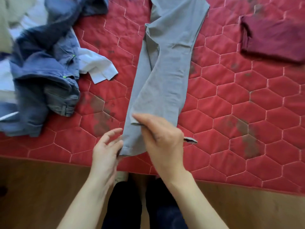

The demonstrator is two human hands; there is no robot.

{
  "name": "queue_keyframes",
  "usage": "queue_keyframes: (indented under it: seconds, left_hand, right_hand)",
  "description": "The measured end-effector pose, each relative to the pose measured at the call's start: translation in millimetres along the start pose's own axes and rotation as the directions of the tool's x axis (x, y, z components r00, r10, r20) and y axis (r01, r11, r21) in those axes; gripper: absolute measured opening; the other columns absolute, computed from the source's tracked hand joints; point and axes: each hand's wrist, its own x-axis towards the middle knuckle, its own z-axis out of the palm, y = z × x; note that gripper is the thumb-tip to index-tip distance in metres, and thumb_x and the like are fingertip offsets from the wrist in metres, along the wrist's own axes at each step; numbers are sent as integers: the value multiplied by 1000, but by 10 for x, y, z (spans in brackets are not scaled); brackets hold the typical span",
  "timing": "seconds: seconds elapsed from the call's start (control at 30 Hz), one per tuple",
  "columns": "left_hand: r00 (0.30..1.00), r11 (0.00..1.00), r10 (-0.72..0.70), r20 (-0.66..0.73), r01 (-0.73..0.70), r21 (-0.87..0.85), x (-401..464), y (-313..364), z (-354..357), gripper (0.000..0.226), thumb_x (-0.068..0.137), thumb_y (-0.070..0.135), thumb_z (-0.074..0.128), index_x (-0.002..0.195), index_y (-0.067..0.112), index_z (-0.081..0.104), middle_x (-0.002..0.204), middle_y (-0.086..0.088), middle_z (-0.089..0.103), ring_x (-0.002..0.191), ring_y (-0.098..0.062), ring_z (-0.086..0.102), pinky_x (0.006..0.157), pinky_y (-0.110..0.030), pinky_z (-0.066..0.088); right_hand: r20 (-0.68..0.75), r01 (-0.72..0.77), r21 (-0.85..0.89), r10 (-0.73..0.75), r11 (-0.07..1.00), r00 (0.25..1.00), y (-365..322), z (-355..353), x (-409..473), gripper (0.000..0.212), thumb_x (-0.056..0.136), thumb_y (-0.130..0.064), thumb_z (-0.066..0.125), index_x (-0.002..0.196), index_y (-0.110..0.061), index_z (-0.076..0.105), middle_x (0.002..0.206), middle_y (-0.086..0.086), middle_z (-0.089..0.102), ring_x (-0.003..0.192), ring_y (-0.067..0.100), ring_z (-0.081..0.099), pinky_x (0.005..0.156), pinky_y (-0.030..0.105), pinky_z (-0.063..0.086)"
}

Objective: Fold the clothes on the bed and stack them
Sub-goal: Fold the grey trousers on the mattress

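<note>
Grey trousers (pixel 166 63) lie lengthwise down the middle of the red quilted bed (pixel 231 113), legs laid one over the other, cuffs toward me. My right hand (pixel 161 138) pinches the upper leg's cuff and lifts it off the lower leg. My left hand (pixel 105 151) hovers with spread, relaxed fingers at the left edge of the lower cuff, fingertips just touching the cloth. A folded maroon garment (pixel 272 37) lies at the far right.
A loose pile of blue jeans (pixel 44 76), a white shirt (pixel 97 65) and other clothes fills the left of the bed. The bed's near edge runs across the frame above a wooden floor (pixel 41 187). My dark-trousered legs (pixel 125 204) stand at the edge.
</note>
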Motion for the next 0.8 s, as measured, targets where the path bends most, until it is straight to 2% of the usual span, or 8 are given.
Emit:
queue_keyframes:
  seconds: [0.07, 0.17, 0.23, 0.33, 0.43, 0.5, 0.63, 0.8]
  left_hand:
    - [993, 994, -103, 62, 100, 42, 132, -144, -146, 40, 89, -13, 39, 92, 14, 68, 77, -2, 73, 64, -10, 67, 51, -20, 53]
    - [930, 940, -340, 138, 330, 88, 394, -332, -384, 38, 92, -3, 34, 103, 13, 67, 88, -9, 71, 75, -18, 66, 64, -29, 54]
    - [893, 900, -425, 147, 398, 178, 563, -434, -559, 34, 95, 9, 37, 110, 20, 65, 99, -6, 71, 93, -20, 65, 88, -36, 49]
    - [893, 873, -412, 179, 331, 360, 762, -478, -671, 27, 97, 25, 46, 114, 23, 66, 111, -1, 71, 106, -20, 64, 98, -38, 45]
    - [927, 874, -334, 171, 236, 425, 924, -442, -613, 15, 96, 27, 55, 106, 22, 66, 113, -2, 70, 101, -18, 66, 86, -34, 52]
    - [951, 850, -266, 159, 154, 504, 998, -427, -530, 11, 94, 25, 61, 102, 19, 66, 110, -3, 70, 97, -17, 65, 83, -35, 53]
    - [965, 786, -136, 224, -32, 617, 1016, -347, -359, 12, 89, 14, 67, 101, 12, 68, 88, 6, 68, 78, -10, 63, 61, -17, 47]
    - [946, 832, -87, 311, -103, 545, 889, -13, -216, 6, 88, 13, 68, 92, 15, 72, 86, 6, 74, 72, -4, 68, 62, -15, 51]
  right_hand:
    - [309, -22, -137, 64, 990, 949, 18, 332, -313, 25, 87, -13, 53, 105, -17, 70, 102, -2, 72, 94, 19, 68, 76, 32, 55]
    - [675, -158, -308, 333, 938, 658, 278, 693, -845, 33, 93, -24, 54, 126, -18, 56, 122, -1, 62, 112, 22, 57, 86, 37, 47]
    - [564, -285, -387, 470, 877, 679, 515, 725, -1071, 29, 96, -23, 53, 123, -17, 61, 125, -2, 60, 118, 18, 52, 91, 29, 41]
    - [130, -530, -435, 633, 728, 763, 801, 627, -1221, 28, 94, -15, 55, 121, -15, 63, 125, -4, 58, 118, 17, 51, 90, 23, 39]
    - [-165, -768, -344, 770, 541, 616, 1022, 531, -1228, 41, 93, -22, 60, 132, -13, 52, 130, 1, 52, 120, 20, 49, 92, 26, 38]
    - [-174, -845, -308, 847, 437, 501, 1146, 519, -1209, 48, 90, -31, 64, 133, -12, 50, 128, 3, 51, 120, 21, 47, 95, 32, 39]
    - [-51, -910, -187, 922, 370, 385, 1197, 559, -1131, 23, 85, -35, 67, 97, -15, 67, 98, 3, 65, 98, 22, 58, 83, 35, 45]
    - [-114, -811, 121, 819, 573, 562, 923, 311, -894, 12, 88, -27, 64, 80, -18, 67, 76, -4, 67, 73, 7, 57, 68, 30, 44]
